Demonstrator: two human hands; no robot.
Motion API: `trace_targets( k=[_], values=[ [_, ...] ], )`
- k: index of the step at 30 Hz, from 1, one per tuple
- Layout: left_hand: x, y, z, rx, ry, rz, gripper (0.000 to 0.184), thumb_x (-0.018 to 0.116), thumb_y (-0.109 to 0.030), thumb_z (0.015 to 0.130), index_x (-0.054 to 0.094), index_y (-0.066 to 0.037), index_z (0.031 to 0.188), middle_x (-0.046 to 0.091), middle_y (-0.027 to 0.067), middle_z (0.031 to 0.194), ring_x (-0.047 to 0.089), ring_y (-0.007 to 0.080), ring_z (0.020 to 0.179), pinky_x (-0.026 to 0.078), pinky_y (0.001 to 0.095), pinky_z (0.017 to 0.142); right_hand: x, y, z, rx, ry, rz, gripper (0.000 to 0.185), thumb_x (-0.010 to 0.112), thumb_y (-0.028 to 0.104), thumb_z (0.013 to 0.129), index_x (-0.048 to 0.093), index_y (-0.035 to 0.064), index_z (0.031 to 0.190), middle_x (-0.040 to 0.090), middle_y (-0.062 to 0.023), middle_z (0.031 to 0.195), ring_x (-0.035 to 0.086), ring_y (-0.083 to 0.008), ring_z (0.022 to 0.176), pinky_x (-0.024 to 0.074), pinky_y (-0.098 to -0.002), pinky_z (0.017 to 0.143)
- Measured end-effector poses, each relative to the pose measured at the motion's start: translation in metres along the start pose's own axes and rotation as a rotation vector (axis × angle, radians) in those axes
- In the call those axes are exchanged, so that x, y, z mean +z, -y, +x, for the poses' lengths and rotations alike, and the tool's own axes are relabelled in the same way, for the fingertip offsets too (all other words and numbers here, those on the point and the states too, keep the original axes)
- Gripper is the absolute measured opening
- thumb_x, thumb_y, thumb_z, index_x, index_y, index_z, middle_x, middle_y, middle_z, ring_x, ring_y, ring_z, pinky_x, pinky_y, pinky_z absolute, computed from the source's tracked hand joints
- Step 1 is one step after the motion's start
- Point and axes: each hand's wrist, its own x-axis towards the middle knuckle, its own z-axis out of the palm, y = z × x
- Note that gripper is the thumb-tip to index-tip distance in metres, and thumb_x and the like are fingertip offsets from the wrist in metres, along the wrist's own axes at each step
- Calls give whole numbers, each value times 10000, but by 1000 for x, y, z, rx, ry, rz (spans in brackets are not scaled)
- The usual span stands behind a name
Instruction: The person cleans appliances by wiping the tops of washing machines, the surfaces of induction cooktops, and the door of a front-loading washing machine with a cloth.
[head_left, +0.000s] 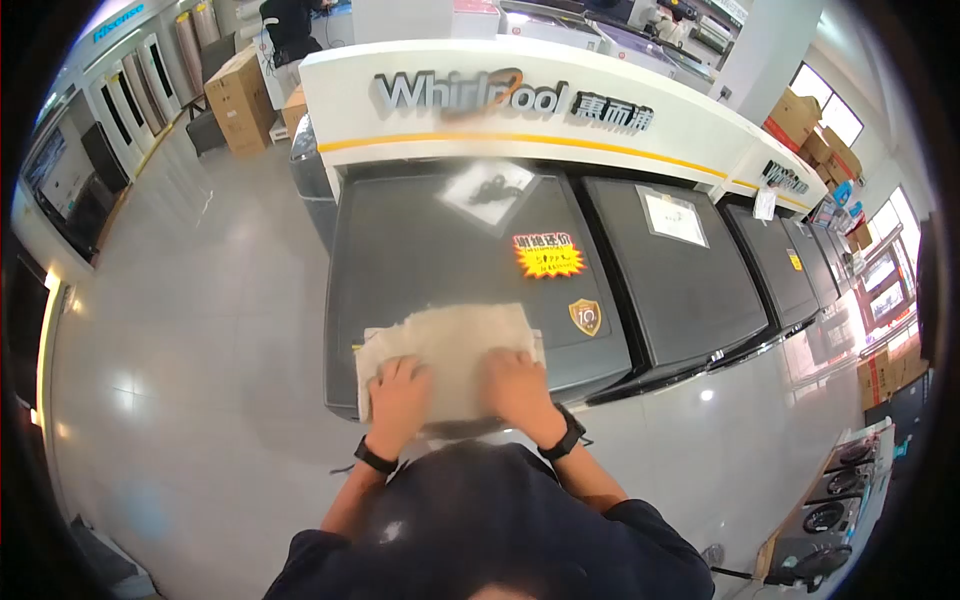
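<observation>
A beige cloth [455,335] lies spread over the front edge of a dark grey appliance top [400,240]. My left hand [400,393] rests palm down on the cloth's left part, its fingers apart and slightly bent. On the right part of the cloth lies my right hand [518,393], also palm down, a little blurred but with its fingers laid out. Neither hand visibly grips the fabric. Beyond the cloth, a yellow and red price sticker [550,256] and a small gold shield badge [585,316] are on the same top.
A white Whirlpool sign panel [500,110] runs behind the row of appliances. Another dark appliance top [680,270] stands to the right, bearing a paper sheet [674,217]. Cardboard boxes [240,100] stand at the back left. Glossy tiled floor [200,330] stretches to the left.
</observation>
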Motion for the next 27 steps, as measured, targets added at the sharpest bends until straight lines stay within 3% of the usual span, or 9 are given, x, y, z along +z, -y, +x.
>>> trace_targets(
  k=[2, 5, 6, 11, 14, 18, 20, 23, 27],
  values=[
    [5, -11, 3, 11, 31, 21, 392, 639, -278, 879, 618, -167, 1255, 530, 65, 1387, 444, 286, 1325, 379, 540, 968, -13, 2, -2, 114, -28, -33, 425, 593, 231, 876, 601, 84, 1275, 584, -191, 1325, 567, -372, 1185, 479, -539, 901],
    [2, -11, 0, -95, -31, 5, 503, 635, -276, 869, 547, -119, 1338, 489, 83, 1441, 393, 301, 1389, 343, 586, 1028, 45, -4, 3, -61, -419, -275, 427, 611, 222, 863, 599, 81, 1265, 585, -171, 1306, 558, -363, 1191, 460, -560, 908],
    [1, -4, 0, -107, -43, 41, 529, 633, -276, 867, 525, -102, 1355, 477, 88, 1454, 376, 303, 1404, 329, 599, 1041, 42, 2, 6, -76, -427, -258, 429, 615, 219, 863, 596, 80, 1269, 579, -168, 1311, 550, -368, 1200, 453, -566, 918],
    [-6, 13, -17, -90, -98, 113, 536, 634, -262, 829, 532, -57, 1314, 501, 100, 1397, 394, 298, 1383, 345, 631, 1036, 48, 10, 1, -89, -284, -73, 486, 655, 252, 861, 563, 72, 1304, 552, -169, 1327, 521, -396, 1212, 430, -575, 958],
    [-3, 14, -15, -44, -99, 80, 540, 642, -253, 814, 538, -71, 1312, 506, 99, 1392, 422, 297, 1348, 383, 586, 983, 32, -10, -7, -99, -273, 148, 531, 675, 322, 856, 549, 92, 1318, 559, -162, 1299, 516, -402, 1193, 430, -571, 957],
    [-8, 3, -4, -163, 31, -11, 496, 617, -195, 793, 581, -73, 1272, 521, 93, 1379, 441, 299, 1321, 385, 504, 998, 7, -7, -11, 38, -110, 6, 585, 692, 425, 833, 548, 146, 1326, 556, -157, 1293, 515, -394, 1174, 417, -603, 953],
    [-9, 3, 1, -195, 51, -33, 487, 604, -172, 790, 585, -81, 1268, 526, 94, 1367, 447, 299, 1313, 391, 494, 997, 15, -8, -6, 2, -157, -75, 624, 710, 444, 806, 546, 153, 1332, 550, -158, 1302, 506, -389, 1188, 412, -610, 952],
    [2, 14, -10, -60, -248, 172, 495, 595, -153, 778, 584, -88, 1268, 537, 81, 1337, 467, 296, 1280, 412, 480, 982, 24, -10, -1, -56, -263, -148, 639, 747, 424, 759, 568, 166, 1315, 535, -130, 1312, 489, -365, 1232, 413, -574, 980],
    [-5, 30, -18, -31, -174, 131, 507, 600, -155, 764, 584, -95, 1267, 542, 84, 1319, 480, 301, 1261, 440, 486, 950, 7, -2, -4, -67, -203, -92, 676, 790, 389, 707, 575, 152, 1302, 533, -117, 1325, 501, -366, 1219, 431, -557, 960]
  ],
)
